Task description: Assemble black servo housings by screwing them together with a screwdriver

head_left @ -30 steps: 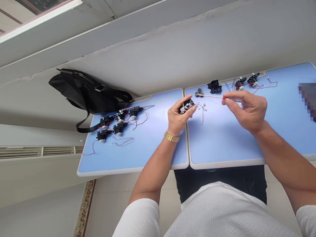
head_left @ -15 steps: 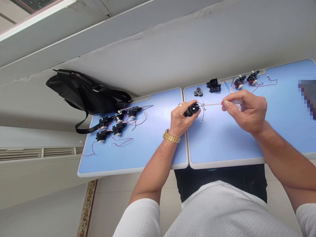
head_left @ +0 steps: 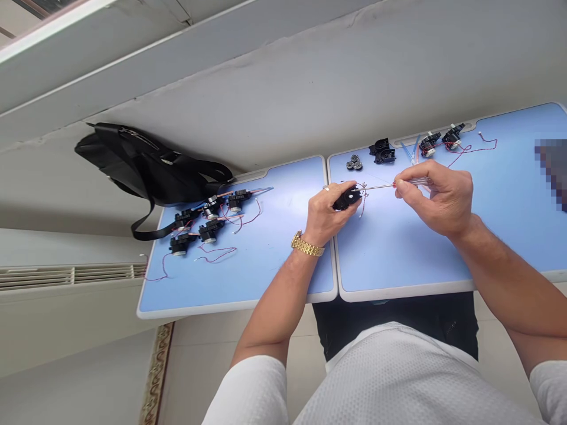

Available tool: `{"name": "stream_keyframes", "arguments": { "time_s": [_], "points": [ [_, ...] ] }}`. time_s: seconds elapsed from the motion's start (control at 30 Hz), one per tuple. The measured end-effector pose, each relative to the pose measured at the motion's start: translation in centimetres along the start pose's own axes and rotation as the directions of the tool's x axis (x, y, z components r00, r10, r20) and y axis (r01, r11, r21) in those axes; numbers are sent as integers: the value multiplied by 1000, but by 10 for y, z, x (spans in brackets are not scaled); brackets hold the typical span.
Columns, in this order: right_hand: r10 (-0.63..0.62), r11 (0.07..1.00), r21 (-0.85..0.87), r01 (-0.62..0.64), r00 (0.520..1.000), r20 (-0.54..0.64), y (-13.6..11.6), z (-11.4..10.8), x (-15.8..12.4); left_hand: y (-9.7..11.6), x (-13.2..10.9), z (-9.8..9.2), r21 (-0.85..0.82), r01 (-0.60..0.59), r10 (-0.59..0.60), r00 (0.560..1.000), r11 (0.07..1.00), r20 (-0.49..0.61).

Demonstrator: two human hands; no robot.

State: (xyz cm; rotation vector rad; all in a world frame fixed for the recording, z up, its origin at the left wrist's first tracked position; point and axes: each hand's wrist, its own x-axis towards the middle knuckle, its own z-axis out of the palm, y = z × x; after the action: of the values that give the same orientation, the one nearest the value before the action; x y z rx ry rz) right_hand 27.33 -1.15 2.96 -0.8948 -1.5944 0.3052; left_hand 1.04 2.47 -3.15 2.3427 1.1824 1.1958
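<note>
A black backpack (head_left: 146, 165) slumps at far left, its strap trailing onto a blue folding table (head_left: 274, 265). Just right of it sit small black gear motors (head_left: 208, 227) with red leads. The left hand (head_left: 330, 215), gold wristwatch (head_left: 308, 247) on its wrist, curls closed around a black motor housing (head_left: 352, 198), held near the table's centre seam. The right hand (head_left: 436, 198) pinches a clear-handled screwdriver (head_left: 411, 183) between thumb and fingertips. The thin shaft runs nearly level leftward, long axis aimed at the housing, tip just beside it; contact cannot be told. A loose red wire (head_left: 362, 206) lies under the tip. Beyond: small round gears (head_left: 354, 162), a spare housing (head_left: 381, 151), two more motors (head_left: 440, 140).
</note>
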Motion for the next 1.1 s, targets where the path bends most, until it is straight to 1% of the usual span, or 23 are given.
{"name": "stream_keyframes", "arguments": {
  "time_s": [0.07, 0.13, 0.2, 0.27, 0.33, 0.4, 0.5, 0.63, 0.83, 0.97, 1.1],
  "points": [
    [22, 1000, 15, -21, 999, -26, -1, -1, 0, 0, 0, 0, -82, 33, -34, 999, 996, -1],
    [73, 997, 35, -71, 996, -54, -2, -3, 0, 0, 1, 1, -180, 108, -107, 994, 978, 10],
    [125, 991, 61, -120, 989, -83, -4, -6, 2, 0, 2, 0, -281, 198, -195, 980, 939, 38],
    [143, 987, 94, -133, 983, -114, -5, -8, 3, -1, 3, -1, -364, 263, -256, 964, 894, 67],
    [143, 986, 101, -131, 982, -125, -6, -9, 5, -1, 4, -2, -410, 297, -287, 954, 862, 86],
    [138, 987, 100, -127, 984, -112, -6, -9, 5, -1, 5, -3, -424, 315, -304, 948, 849, 96],
    [125, 986, 124, -115, 989, -76, -6, -9, 5, -1, 6, -4, -417, 319, -304, 947, 851, 106],
    [104, 985, 143, -95, 993, -57, -7, -6, 5, 0, 6, -3, -414, 281, -261, 960, 866, 106],
    [122, 992, 33, -121, 992, -11, -6, -3, 4, 1, 5, -2, -392, 244, -221, 970, 887, 104],
    [80, 996, 33, -80, 997, -16, -5, -2, 4, 2, 4, -2, -400, 210, -182, 977, 892, 108],
    [66, 998, -14, -66, 998, 10, -4, -2, 3, 2, 5, -2, -369, 221, -186, 974, 903, 130]
  ]
}}
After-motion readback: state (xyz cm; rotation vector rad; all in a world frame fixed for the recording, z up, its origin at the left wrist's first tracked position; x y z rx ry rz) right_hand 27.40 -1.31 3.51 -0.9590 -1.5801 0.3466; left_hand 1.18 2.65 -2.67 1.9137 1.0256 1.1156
